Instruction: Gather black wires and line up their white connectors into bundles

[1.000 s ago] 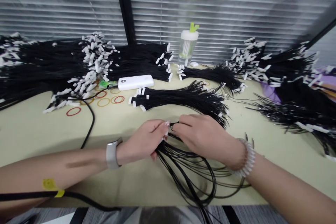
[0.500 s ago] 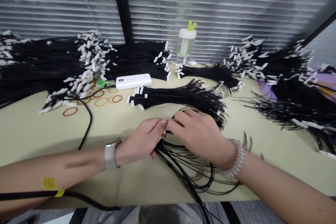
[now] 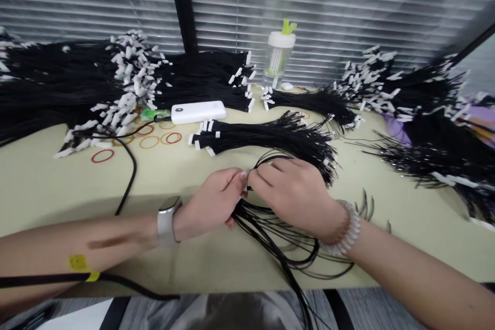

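Note:
My left hand (image 3: 211, 203) and my right hand (image 3: 294, 193) meet at the middle of the pale table (image 3: 46, 185). Both are closed on a small bunch of thin black cords (image 3: 270, 232). The cords loop under my right wrist and trail off the table's front edge. My fingertips pinch the cords' upper ends together. Just behind my hands lies a bundle of black cords with white tags (image 3: 263, 136).
Large heaps of tagged black cords (image 3: 77, 82) cover the back left, and more cord heaps (image 3: 417, 108) lie at the right. A white power bank (image 3: 198, 112), several rubber bands (image 3: 102, 155), a black cable (image 3: 129, 175) and a clear bottle (image 3: 278, 59) stand nearby.
My hands have stayed together on the cords and shifted slightly away from me. The cord loops have drawn in closer under my right wrist.

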{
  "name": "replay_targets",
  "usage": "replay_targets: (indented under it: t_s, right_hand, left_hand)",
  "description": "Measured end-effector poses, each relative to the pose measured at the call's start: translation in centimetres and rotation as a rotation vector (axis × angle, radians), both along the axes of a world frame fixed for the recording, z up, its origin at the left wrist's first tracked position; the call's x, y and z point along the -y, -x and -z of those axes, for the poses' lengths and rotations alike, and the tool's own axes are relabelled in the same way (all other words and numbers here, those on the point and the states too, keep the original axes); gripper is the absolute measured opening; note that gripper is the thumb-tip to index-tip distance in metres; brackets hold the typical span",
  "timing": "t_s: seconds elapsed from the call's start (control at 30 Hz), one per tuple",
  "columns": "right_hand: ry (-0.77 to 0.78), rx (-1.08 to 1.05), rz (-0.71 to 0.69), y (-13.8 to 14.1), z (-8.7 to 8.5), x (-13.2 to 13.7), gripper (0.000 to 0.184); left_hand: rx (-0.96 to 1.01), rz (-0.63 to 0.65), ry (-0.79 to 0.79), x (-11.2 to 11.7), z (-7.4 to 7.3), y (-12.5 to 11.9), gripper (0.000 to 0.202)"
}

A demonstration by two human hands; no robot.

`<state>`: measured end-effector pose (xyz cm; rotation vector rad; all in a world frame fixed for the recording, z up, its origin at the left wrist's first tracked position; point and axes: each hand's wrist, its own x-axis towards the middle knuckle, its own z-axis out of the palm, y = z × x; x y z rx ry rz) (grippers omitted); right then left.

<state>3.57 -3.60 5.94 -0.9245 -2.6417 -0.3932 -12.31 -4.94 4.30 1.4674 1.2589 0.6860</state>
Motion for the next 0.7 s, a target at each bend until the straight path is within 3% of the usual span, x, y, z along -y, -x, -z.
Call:
replay_targets:
  t_s: [0.13,0.4,0.7]
  right_hand:
    - [0.065,-0.044,-0.036,-0.4,0.3,-0.5,0.016]
    - [0.341,-0.322,-0.001,-1.1,0.4,-1.1,0.018]
    - [0.461,-0.521,0.135,0.0,1.2,-0.4,0.020]
  left_hand:
    - [0.011,-0.006,0.011,0.0,0.0,0.1,0.038]
    - [0.036,-0.005,0.048,0.0,0.2,0.0,0.038]
    - [0.041,-0.044,0.018,0.2,0.3,-0.2,0.036]
